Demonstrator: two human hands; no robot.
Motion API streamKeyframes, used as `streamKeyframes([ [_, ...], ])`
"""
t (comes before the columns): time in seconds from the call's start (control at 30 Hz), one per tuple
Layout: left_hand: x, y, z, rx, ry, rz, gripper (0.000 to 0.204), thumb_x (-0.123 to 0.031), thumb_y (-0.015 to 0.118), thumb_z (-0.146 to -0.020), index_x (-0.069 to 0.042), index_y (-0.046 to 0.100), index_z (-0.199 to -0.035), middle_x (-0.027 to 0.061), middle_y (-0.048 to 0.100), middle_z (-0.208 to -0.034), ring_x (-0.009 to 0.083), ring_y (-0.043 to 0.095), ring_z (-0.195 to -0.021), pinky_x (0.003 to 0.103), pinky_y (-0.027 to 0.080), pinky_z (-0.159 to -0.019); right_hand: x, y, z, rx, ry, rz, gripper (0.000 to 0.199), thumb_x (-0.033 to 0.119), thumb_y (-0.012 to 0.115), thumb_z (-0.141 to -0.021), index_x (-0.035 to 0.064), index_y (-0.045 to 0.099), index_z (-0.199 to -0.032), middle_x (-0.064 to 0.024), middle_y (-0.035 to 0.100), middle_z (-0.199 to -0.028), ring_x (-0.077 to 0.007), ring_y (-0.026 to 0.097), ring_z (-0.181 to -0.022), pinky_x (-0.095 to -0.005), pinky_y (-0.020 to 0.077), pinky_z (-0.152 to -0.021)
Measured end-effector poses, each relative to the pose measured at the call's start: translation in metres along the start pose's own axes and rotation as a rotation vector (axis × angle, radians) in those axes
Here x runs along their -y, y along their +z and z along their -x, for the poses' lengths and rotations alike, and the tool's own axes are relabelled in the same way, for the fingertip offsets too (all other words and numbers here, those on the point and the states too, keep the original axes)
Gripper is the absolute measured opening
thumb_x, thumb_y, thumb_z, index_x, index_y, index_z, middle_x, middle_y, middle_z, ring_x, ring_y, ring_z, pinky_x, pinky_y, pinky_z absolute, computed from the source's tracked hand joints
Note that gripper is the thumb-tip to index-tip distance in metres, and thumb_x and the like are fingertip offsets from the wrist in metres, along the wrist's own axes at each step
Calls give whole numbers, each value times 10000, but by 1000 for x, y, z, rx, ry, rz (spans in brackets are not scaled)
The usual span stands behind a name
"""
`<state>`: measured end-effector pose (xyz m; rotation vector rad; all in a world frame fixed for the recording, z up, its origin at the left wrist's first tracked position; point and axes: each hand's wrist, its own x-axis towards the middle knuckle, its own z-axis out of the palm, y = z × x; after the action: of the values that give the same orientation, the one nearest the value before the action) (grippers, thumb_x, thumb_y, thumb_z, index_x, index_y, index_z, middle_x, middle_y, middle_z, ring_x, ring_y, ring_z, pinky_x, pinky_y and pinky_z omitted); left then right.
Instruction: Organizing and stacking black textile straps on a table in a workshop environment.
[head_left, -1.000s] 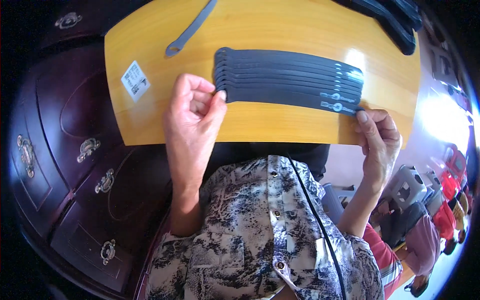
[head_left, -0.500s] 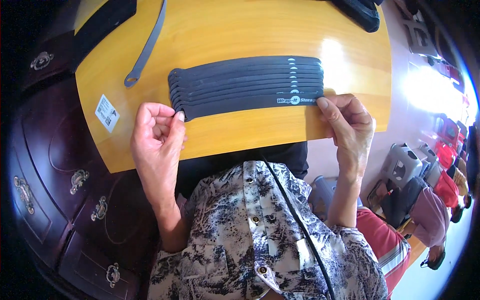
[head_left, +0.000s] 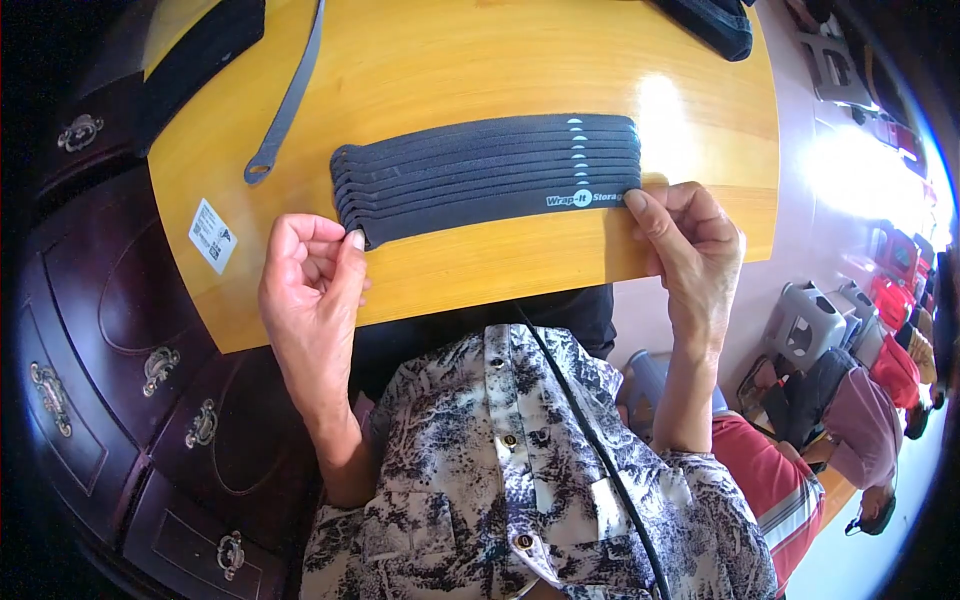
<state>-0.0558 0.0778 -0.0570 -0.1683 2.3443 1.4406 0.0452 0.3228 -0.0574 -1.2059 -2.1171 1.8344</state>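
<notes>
Several black fabric straps lie overlapped in a neat fanned row on the yellow wooden table. Pale half-round marks line up near their right ends. The nearest strap shows white printing on its right half. At its left end, my left hand is closed, thumb and forefinger pinching the tip. My right hand pinches the same strap's right end between thumb and bent fingers. A single grey strap with a looped end lies apart, farther off to the left.
A white label is stuck near the table's left edge. Dark objects lie at the far left and far right. Dark cabinets with metal handles stand left. People and grey plastic stools are at right.
The nearest strap has shifted slightly away from me and now covers print that peeked out on the strap behind it. Both hands keep their pinch; the whole view has shifted a little.
</notes>
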Motion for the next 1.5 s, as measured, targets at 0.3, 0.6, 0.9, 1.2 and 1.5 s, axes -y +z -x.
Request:
streamKeyframes([
  [0.3, 1, -1, -1, 4, 14, -1, 148, -3, 640, -868, -26, 497, -892, -7, 532, -700, 30, 482, -568, 173, 425, -504, 0, 3, -2, 9, -4, 13, 186, 158, 731, -851, 12, 626, -802, 23, 587, -640, -6, 474, -536, -165, 363, -424],
  [0.6, 6, -15, -10, 128, -61, 49, 121, -49, 643, -876, -29, 526, -900, 10, 561, -724, 55, 527, -551, 189, 442, -467, 10, 0, -17, 122, 124, 86, 171, 140, 721, -847, 103, 555, -827, 29, 535, -557, -31, 455, -428, -176, 304, -355],
  [0.9, -5, -6, 13, 13, 23, 186, 95, -41, 630, -895, -12, 558, -951, 30, 600, -778, 64, 568, -601, 196, 470, -492, 24, 11, 11, 154, -81, 85, 131, 184, 688, -879, 58, 653, -880, 40, 570, -639, -28, 520, -563, -189, 399, -461],
  [1.2, 10, 29, -9, 273, 18, 289, 123, -132, 602, -933, -12, 599, -960, 50, 636, -809, 123, 644, -697, 229, 509, -614, 5, 69, -14, 384, -411, 340, 253, 265, 663, -864, 21, 700, -808, -117, 628, -605, -208, 614, -523, -317, 484, -519],
  [1.5, 12, 13, -22, 275, -134, 378, 155, -155, 603, -932, -5, 608, -969, 113, 679, -885, 199, 693, -796, 274, 552, -705, 9, 13, -44, 309, -78, 190, 350, 314, 673, -884, -20, 711, -786, -52, 674, -630, -90, 651, -564, -215, 532, -536],
])
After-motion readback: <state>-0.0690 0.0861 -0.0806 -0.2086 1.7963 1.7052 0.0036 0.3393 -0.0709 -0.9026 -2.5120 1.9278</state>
